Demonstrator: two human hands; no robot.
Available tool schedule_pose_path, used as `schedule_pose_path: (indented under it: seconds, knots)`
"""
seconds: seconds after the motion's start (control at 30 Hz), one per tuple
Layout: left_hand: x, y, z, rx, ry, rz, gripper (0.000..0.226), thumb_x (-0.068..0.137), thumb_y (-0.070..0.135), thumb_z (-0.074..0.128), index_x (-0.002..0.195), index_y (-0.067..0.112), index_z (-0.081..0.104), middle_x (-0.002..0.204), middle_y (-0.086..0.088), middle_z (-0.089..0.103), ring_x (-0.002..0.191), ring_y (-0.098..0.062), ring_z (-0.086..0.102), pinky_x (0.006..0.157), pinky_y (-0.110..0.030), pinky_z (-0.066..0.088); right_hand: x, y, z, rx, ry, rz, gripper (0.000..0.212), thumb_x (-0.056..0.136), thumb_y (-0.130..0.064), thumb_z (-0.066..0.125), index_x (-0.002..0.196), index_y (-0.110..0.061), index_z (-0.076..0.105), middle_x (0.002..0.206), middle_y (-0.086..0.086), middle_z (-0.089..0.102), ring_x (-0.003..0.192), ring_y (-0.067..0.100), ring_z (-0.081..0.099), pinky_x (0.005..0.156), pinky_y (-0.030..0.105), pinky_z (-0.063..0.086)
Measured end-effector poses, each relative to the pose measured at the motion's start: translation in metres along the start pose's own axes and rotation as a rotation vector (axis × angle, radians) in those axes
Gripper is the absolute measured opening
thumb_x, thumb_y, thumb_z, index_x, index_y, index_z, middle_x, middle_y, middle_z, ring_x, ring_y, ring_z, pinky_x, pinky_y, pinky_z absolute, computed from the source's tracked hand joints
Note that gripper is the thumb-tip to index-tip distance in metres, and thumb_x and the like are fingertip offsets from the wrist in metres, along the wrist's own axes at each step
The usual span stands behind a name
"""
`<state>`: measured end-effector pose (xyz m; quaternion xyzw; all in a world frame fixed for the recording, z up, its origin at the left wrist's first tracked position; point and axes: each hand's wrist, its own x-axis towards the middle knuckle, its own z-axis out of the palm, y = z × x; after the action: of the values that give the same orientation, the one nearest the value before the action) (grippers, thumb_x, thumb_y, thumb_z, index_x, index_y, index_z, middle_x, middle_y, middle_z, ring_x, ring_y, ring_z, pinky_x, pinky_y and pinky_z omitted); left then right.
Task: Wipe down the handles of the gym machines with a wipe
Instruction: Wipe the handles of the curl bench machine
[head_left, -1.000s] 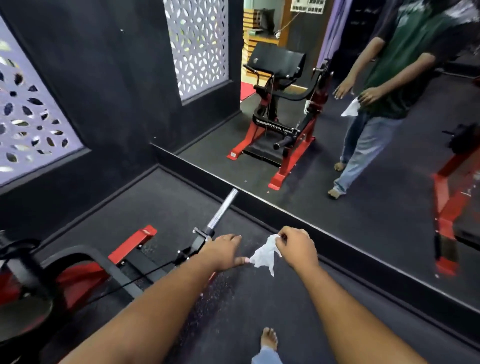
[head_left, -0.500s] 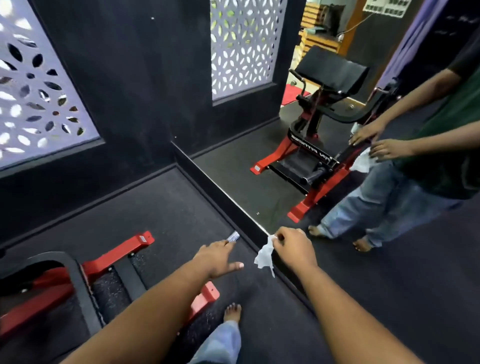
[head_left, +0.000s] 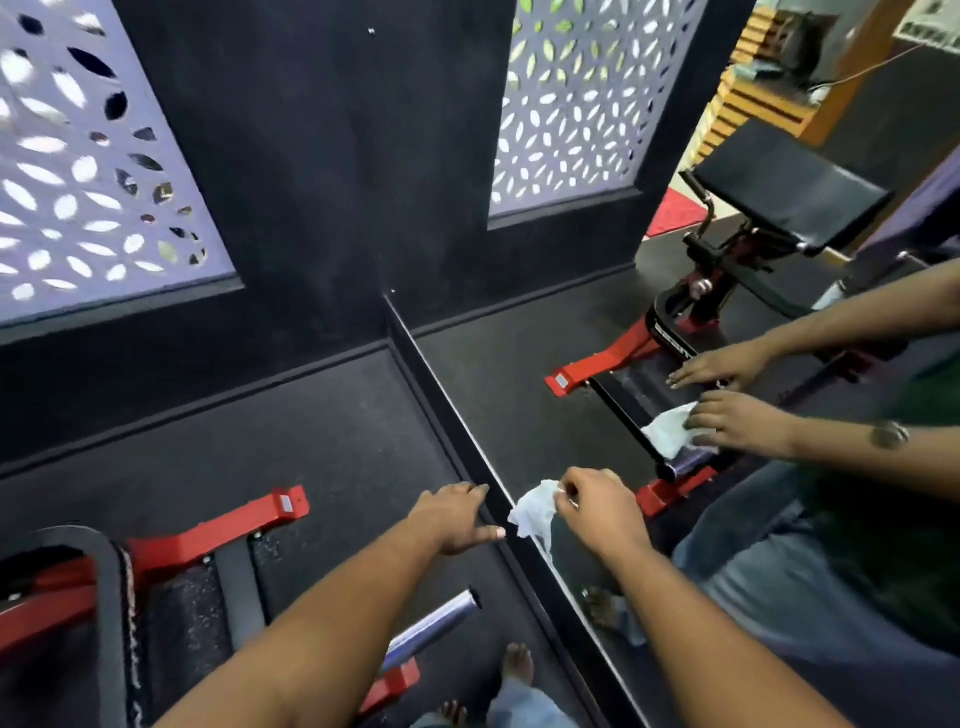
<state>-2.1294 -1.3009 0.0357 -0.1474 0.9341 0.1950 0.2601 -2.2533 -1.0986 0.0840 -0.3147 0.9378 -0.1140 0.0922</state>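
My right hand (head_left: 602, 512) pinches a crumpled white wipe (head_left: 535, 509) that hangs in the air in front of a floor-level wall mirror. My left hand (head_left: 457, 517) is stretched out beside it with relaxed fingers and holds nothing. Below my left forearm a chrome bar (head_left: 434, 626) of the red and black gym machine (head_left: 208, 540) sticks out toward the mirror. Neither hand touches the bar. The mirror shows my own two hands, the wipe (head_left: 670, 428) and the machine's reflection (head_left: 675, 332).
The mirror's bottom edge (head_left: 467, 431) runs diagonally across the dark rubber floor. A black wall with perforated lattice panels (head_left: 83, 171) stands behind. My bare foot (head_left: 517, 665) is on the floor by the mirror. A padded bench (head_left: 789, 192) shows in the reflection.
I have moved closer to the mirror and the view has tilted down. The chrome bar now lies under my left forearm. Both hands keep the same poses, the wipe still pinched.
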Motion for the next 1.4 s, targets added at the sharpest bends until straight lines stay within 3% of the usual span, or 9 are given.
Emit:
schedule_pose_path:
  seconds: [0.27,0.57,0.9,1.07,1.23,1.4]
  knots:
    - [0.073,-0.016,-0.026,-0.178,0.089,-0.167,0.094,0.094,0.076,0.047,0.165,0.024,0.014,0.171,-0.004,0.021,0.155,-0.028,0.025,0.122,-0.054,0.025,0.133,-0.004,0.001,-0.053,-0.07,-0.21,0.012,0.092,-0.036,0.054,0.093,-0.027,0.062,0.095,-0.008,0.068,0.099,0.02,0.055,0.076,0.034,0.046]
    - [0.089,-0.066,-0.052,-0.315,0.184,-0.313,0.093,0.094,0.075,0.048,0.165,0.024,0.016,0.17,-0.003,0.023,0.153,-0.027,0.028,0.121,-0.054,0.028,0.231,-0.083,0.013,-0.064,-0.14,-0.431,0.016,0.094,-0.037,0.051,0.092,-0.026,0.062,0.096,-0.007,0.069,0.102,0.022,0.054,0.079,0.036,0.047]
    - [0.066,-0.218,-0.083,-0.491,0.332,-0.602,0.096,0.091,0.077,0.049,0.164,0.021,0.019,0.168,-0.005,0.029,0.151,-0.028,0.033,0.118,-0.051,0.034,0.323,-0.26,0.062,-0.011,-0.31,-0.727,0.018,0.094,-0.04,0.05,0.085,-0.028,0.06,0.086,-0.012,0.066,0.099,0.016,0.054,0.077,0.037,0.052]
    - [0.034,-0.29,-0.101,-0.65,0.439,-0.718,0.102,0.083,0.083,0.051,0.162,0.024,0.024,0.164,-0.004,0.037,0.147,-0.028,0.041,0.114,-0.047,0.04,0.341,-0.372,0.09,0.057,-0.437,-0.88,0.022,0.091,-0.044,0.052,0.073,-0.032,0.051,0.078,-0.013,0.062,0.093,0.013,0.054,0.068,0.032,0.043]
    - [-0.005,-0.339,-0.115,-0.829,0.593,-0.838,0.085,0.067,0.084,0.057,0.139,0.041,0.042,0.129,0.007,0.064,0.115,-0.022,0.063,0.092,-0.045,0.055,0.335,-0.472,0.108,0.212,-0.543,-1.026,0.03,0.094,-0.046,0.058,0.069,-0.031,0.049,0.07,-0.015,0.059,0.079,0.009,0.054,0.058,0.024,0.032]
    - [-0.045,-0.373,-0.129,-0.971,0.752,-1.0,0.078,0.065,0.077,0.059,0.133,0.038,0.051,0.124,0.009,0.064,0.112,-0.016,0.061,0.091,-0.043,0.054,0.333,-0.549,0.124,0.338,-0.71,-1.134,0.029,0.092,-0.044,0.063,0.069,-0.027,0.055,0.066,-0.012,0.061,0.068,0.009,0.056,0.057,0.025,0.036]
